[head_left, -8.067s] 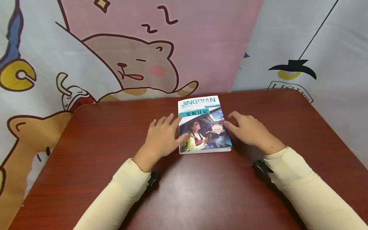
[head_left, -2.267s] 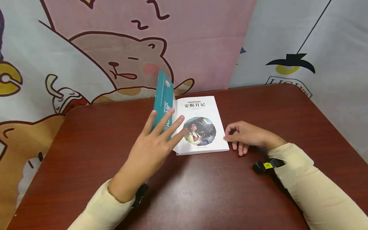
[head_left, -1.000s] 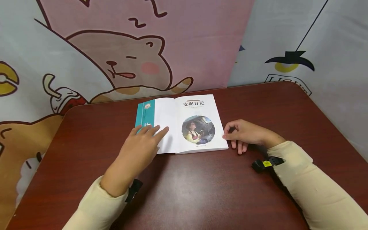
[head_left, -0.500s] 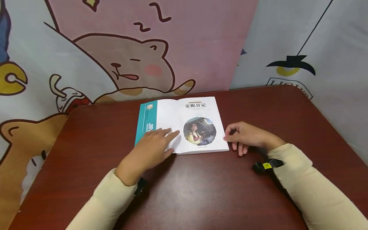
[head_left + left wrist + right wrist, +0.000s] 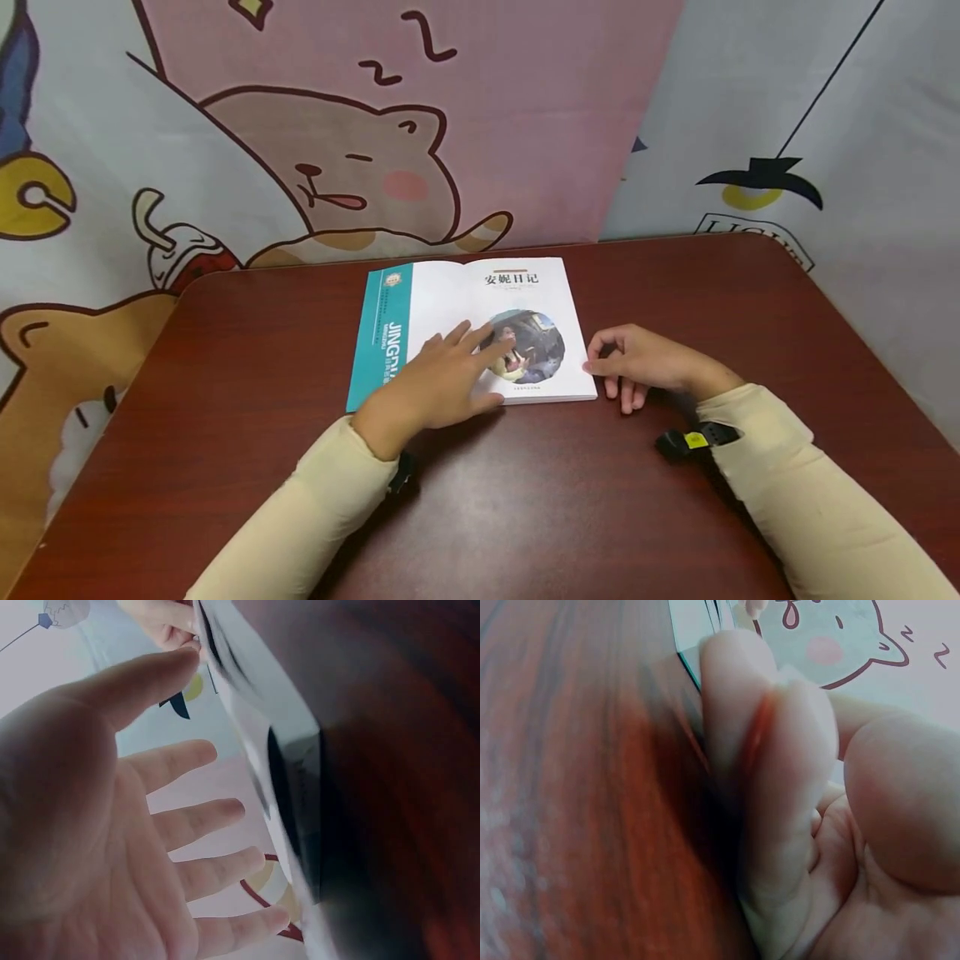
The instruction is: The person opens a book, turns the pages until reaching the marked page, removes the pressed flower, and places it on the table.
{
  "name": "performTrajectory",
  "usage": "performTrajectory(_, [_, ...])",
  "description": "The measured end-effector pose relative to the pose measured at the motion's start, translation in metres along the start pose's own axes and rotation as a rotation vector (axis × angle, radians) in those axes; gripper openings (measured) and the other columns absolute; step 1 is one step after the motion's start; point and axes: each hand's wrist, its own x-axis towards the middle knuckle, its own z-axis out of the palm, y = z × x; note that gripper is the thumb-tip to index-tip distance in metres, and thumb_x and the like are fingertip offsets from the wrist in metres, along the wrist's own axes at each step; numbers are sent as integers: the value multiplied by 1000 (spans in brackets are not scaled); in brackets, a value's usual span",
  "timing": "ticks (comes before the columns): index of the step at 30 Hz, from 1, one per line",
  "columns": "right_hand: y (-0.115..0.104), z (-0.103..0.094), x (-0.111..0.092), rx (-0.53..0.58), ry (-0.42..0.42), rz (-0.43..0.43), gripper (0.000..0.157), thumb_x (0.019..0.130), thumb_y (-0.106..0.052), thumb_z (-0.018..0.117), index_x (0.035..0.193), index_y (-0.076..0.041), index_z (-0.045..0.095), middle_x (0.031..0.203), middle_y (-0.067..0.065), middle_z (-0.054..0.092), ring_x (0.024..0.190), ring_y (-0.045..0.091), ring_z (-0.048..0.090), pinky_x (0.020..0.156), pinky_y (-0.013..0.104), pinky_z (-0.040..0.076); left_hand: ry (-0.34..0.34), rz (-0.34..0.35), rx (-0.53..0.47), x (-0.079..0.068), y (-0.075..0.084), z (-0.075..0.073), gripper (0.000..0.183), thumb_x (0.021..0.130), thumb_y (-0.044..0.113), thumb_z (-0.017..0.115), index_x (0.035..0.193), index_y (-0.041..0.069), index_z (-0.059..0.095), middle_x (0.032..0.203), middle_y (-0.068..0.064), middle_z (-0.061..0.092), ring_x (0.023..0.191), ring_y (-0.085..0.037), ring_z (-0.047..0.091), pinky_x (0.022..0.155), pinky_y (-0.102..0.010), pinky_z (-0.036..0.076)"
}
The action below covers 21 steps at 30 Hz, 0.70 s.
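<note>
A paperback book (image 5: 442, 292) lies open on the table, its teal cover flap at the left and a title page with a round picture at the right. My left hand (image 5: 435, 379) is spread over the lower middle of the pages, fingers pointing toward the picture. In the left wrist view its fingers are straight, close to the book (image 5: 289, 705). My right hand (image 5: 645, 362) pinches the book's lower right edge between thumb and index finger, with the other fingers bent below. The right wrist view shows those curled fingers (image 5: 787, 780) low beside the tabletop.
The reddish-brown wooden table (image 5: 525, 517) reaches back to a hanging cloth (image 5: 547, 125) printed with cartoon animals. Both forearms wear cream sleeves, and a black strap (image 5: 693, 440) is at the right wrist.
The front cover and flap, closed in the oldest frame, have swung left and lie flat. My left hand has since slid right from the flap across the pages. The right hand keeps its place.
</note>
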Motion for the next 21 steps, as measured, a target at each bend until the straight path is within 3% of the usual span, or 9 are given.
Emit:
performTrajectory(12, [1, 1, 0, 12, -10, -7, 30, 98, -27, 65, 105, 1, 56, 65, 11, 65, 45, 22, 66, 42, 38, 54, -32, -33, 44, 11, 5, 13, 74, 93, 53, 65, 156, 27, 37, 165, -8, 29, 151, -36, 29, 113, -71, 26])
performTrajectory(21, [0, 0, 0, 6, -4, 13, 33, 99, -30, 63, 107, 1, 55, 65, 11, 65, 45, 22, 66, 43, 37, 54, 16, -3, 76, 11, 3, 19, 62, 94, 52, 63, 151, 35, 45, 161, -9, 36, 148, -39, 34, 109, -73, 28])
